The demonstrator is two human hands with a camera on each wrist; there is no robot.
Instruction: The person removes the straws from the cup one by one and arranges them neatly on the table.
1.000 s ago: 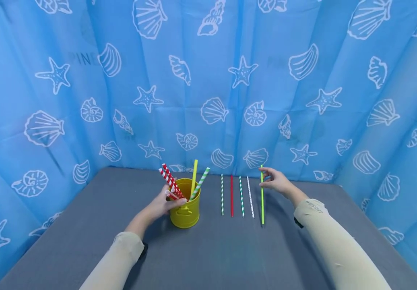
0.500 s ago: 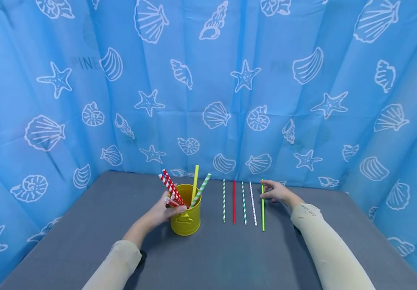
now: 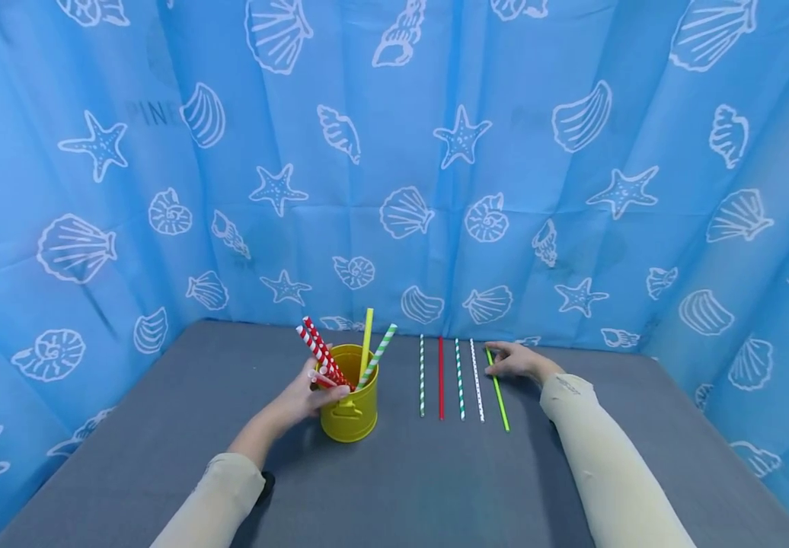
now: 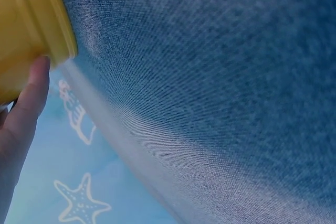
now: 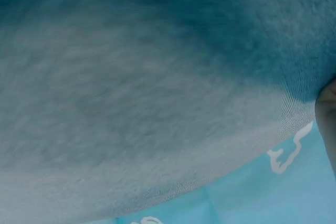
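Observation:
My left hand [image 3: 301, 396] grips a small yellow bucket [image 3: 351, 422], thumb over the front rim and fingers around its far left side. In the left wrist view a finger lies along the bucket's wall. Several straws stand in it: red-and-white ones [image 3: 315, 342] leaning left, a yellow straw [image 3: 367, 335] and a green-striped straw [image 3: 378, 352] leaning right. At the right end of a row of straws, my right hand [image 3: 516, 361] pinches the upper part of a lime green straw [image 3: 499, 399], which slants with its near end to the right.
Left of the lime green straw, a green-and-white straw [image 3: 422, 377], a red straw [image 3: 441, 379], another green-striped straw [image 3: 459, 380] and a white patterned straw [image 3: 477, 380] lie side by side on the grey tabletop [image 3: 429, 487]. A blue shell-print curtain [image 3: 367, 175] hangs behind.
My right hand has lowered the lime green straw to the table and shifted left. The straw's far end has swung left toward the white patterned one. My left hand keeps its grip on the bucket.

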